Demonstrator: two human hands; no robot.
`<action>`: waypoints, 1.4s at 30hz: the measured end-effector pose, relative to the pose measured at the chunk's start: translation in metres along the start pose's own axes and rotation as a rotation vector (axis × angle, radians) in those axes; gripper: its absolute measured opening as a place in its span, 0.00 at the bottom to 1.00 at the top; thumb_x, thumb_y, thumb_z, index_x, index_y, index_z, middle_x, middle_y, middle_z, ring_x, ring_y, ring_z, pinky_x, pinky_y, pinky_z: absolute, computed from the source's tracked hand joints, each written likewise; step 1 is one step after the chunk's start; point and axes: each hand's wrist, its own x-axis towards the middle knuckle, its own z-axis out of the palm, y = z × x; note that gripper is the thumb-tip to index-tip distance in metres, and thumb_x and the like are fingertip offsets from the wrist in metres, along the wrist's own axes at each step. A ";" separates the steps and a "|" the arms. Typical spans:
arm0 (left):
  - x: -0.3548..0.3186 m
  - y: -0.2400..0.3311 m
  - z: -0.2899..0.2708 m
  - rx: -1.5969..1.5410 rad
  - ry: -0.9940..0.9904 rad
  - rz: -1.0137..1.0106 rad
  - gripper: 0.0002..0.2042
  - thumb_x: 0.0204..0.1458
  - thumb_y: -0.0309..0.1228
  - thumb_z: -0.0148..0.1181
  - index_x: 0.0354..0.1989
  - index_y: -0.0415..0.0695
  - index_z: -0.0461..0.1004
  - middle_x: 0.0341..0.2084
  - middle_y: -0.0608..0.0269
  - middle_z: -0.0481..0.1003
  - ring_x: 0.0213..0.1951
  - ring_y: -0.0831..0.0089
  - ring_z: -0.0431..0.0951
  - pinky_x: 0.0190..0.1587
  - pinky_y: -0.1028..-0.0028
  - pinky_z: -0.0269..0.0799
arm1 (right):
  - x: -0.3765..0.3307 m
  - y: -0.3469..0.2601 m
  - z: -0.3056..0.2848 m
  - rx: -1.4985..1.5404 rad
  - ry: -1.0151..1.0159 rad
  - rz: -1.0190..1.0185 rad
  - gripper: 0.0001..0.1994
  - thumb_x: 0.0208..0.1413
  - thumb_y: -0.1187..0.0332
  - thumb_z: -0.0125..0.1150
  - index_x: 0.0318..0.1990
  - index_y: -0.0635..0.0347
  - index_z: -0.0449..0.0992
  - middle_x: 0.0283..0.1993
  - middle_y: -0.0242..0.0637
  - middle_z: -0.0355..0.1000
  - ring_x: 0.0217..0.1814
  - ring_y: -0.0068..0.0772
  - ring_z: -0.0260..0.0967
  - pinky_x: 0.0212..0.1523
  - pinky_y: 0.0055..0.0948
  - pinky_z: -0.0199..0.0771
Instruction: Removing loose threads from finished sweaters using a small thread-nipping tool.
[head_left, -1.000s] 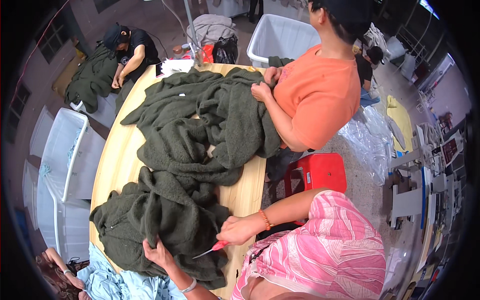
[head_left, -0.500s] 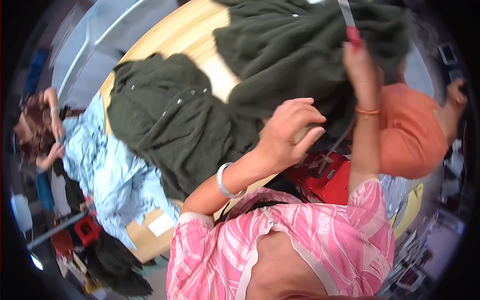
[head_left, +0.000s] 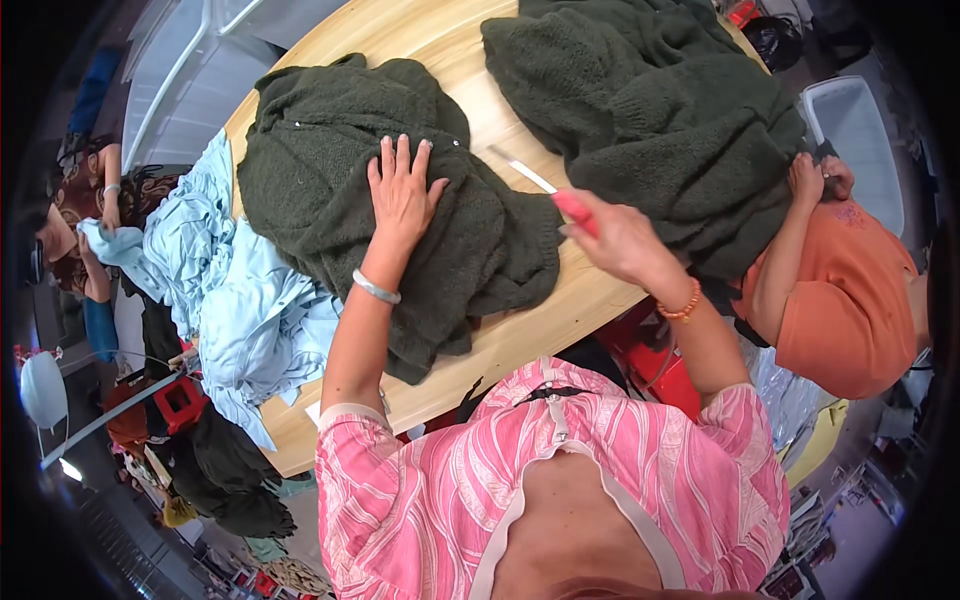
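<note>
My left hand (head_left: 402,205) lies flat on a dark green knitted garment (head_left: 330,185), fingers spread, beside small shiny button-like spots. In my right hand (head_left: 625,243) is a red-handled tool (head_left: 577,210) with a narrow pale blade, its tip pointing up and left over the bare strip of table. The tip is blurred, so its exact kind is unclear. To the right of that strip lies a second heap of dark green knitwear (head_left: 660,120). The tool appears apart from both heaps.
A pale wooden table (head_left: 490,345) carries the garments. Light blue cloth (head_left: 255,330) hangs over its left side, with a person's hands (head_left: 100,245) on its far end. A person in orange (head_left: 845,285) rests hands by the right heap. A red stool-like object (head_left: 650,365) stands below the table edge.
My left hand has moved left and come down onto the left garment. My right hand has drawn the red-handled tool back from the right heap, toward me and left.
</note>
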 end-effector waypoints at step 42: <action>0.037 0.014 0.079 -1.186 -0.269 -0.428 0.08 0.51 0.26 0.63 0.38 0.37 0.79 0.30 0.67 0.79 0.31 0.82 0.74 0.37 0.82 0.70 | 0.033 0.023 0.009 -0.064 -0.150 0.101 0.14 0.55 0.60 0.57 0.40 0.61 0.74 0.38 0.53 0.74 0.45 0.55 0.72 0.47 0.46 0.70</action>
